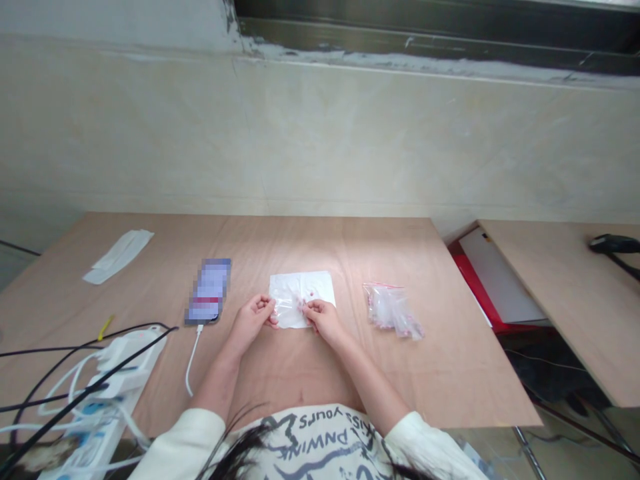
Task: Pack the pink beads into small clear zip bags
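Observation:
A white sheet [320,281], paper or tissue by its look, lies on the table in front of me. On its middle are a few tiny reddish bits [312,294], too small to name, and a shiny patch like clear plastic [287,303]. At the sheet's left edge my left hand [255,318] has its thumb and fingers pinched together; whatever is in them is too small to tell. My right hand [324,319] rests over the sheet's lower right part, its fingertips closed by the reddish bits. What it pinches is hidden.
Right of the sheet lies a clear zip bag [393,310] with smaller bags and reddish bits inside. A phone [209,290] on a white cable is at left, a folded white mask-like item [119,257] behind it. Power strips [127,360] and cables crowd the table's [400,247] left front.

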Demonstrator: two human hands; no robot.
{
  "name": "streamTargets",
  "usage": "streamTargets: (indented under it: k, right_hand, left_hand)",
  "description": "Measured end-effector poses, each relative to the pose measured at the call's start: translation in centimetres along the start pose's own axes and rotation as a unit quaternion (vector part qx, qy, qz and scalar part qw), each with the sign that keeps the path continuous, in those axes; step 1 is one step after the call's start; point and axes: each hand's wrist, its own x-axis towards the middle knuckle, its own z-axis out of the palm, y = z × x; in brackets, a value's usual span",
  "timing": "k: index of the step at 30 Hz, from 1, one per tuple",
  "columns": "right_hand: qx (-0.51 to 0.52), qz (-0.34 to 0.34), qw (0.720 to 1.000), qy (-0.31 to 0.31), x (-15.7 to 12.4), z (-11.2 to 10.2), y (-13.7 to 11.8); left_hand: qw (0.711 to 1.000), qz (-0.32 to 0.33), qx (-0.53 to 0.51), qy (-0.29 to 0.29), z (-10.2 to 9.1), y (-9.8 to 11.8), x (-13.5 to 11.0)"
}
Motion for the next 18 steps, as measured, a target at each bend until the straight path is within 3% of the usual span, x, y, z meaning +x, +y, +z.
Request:
streamTargets:
  k: [18]
  right_hand:
    - [0.023, -0.001, 1.000, -0.007, 0.29, -0.11, 0.37]
  left_hand:
    - [0.999, 0.037, 0.006, 0.013, 0.46, 0.76, 0.34]
